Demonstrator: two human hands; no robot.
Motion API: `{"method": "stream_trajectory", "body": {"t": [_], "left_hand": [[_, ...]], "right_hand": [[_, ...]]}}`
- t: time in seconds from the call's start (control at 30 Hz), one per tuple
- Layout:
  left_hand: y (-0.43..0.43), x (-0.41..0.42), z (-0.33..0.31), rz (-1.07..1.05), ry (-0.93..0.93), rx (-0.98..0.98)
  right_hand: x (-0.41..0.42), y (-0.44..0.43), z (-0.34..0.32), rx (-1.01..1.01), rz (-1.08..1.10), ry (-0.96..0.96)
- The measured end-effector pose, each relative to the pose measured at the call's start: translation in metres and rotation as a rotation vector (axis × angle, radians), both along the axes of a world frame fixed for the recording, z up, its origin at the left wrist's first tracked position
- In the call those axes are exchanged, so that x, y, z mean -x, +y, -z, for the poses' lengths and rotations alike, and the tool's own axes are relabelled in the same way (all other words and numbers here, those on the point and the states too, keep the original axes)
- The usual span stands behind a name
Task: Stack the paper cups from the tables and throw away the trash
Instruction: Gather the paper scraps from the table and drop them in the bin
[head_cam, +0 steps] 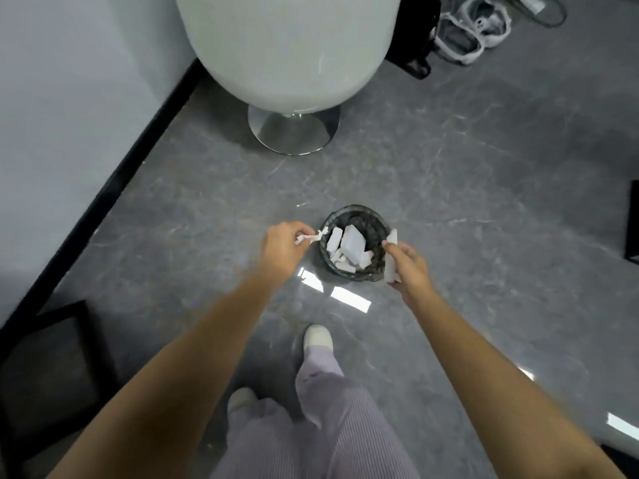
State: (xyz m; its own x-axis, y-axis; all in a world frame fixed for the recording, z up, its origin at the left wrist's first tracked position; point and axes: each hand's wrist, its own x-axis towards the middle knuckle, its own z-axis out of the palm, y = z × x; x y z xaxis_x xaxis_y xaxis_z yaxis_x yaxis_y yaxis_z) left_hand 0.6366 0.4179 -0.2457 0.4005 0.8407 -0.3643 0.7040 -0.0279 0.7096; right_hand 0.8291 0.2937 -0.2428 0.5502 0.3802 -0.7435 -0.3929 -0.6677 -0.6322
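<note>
Under the small round black waste bin [354, 208] spreads a glossy grey marble-patterned floor [484, 167], and beyond the bin stands a big white rounded shell, seemingly a chair, [287, 46] on a flared chrome pedestal base [294, 133]. Left of the bin a pale wall with a black skirting strip [138, 150] runs diagonally. Both bare forearms stretch forward and down from the near side of the bin, one to each side of it, the person standing just short of it in light ribbed trousers and pale shoes [318, 337]. The bin sits low on the floor with its mouth open upward, lined in black and already part filled with flat white paper pieces [352, 243], so I judge the hands are held above its rim so that the trash falls straight in. The left hand [281, 247] hovers just beside the bin's left rim, knuckles up, fingers curled and pinching a crumpled white paper scrap [307, 238] whose end reaches the rim. The right hand [409, 264] is at the bin's right rim, thumb and fingers closed round flat white paper slips [390, 271]. Neither load has been let go yet. No paper cups show around the bin, so the stacking part cannot be judged from this view.
</note>
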Motion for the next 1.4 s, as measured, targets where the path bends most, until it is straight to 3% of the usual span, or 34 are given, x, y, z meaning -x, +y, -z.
{"method": "stream_trajectory", "body": {"t": [0.37, 0.57, 0.9, 1.4], "left_hand": [[0.012, -0.088, 0.172, 0.086, 0.098, 0.131], [0.016, -0.103, 0.217, 0.04, -0.015, 0.43], [0.032, -0.012, 0.077, -0.058, -0.05, 0.258], [0.03, 0.24, -0.137, -0.33, -0.065, -0.103]], "right_hand": [[-0.042, 0.03, 0.173, 0.037, 0.18, 0.204], [-0.052, 0.028, 0.19, 0.017, 0.199, 0.223], [0.009, 0.052, 0.062, -0.006, 0.061, 0.154], [0.241, 0.109, -0.125, -0.349, -0.442, 0.116]]}}
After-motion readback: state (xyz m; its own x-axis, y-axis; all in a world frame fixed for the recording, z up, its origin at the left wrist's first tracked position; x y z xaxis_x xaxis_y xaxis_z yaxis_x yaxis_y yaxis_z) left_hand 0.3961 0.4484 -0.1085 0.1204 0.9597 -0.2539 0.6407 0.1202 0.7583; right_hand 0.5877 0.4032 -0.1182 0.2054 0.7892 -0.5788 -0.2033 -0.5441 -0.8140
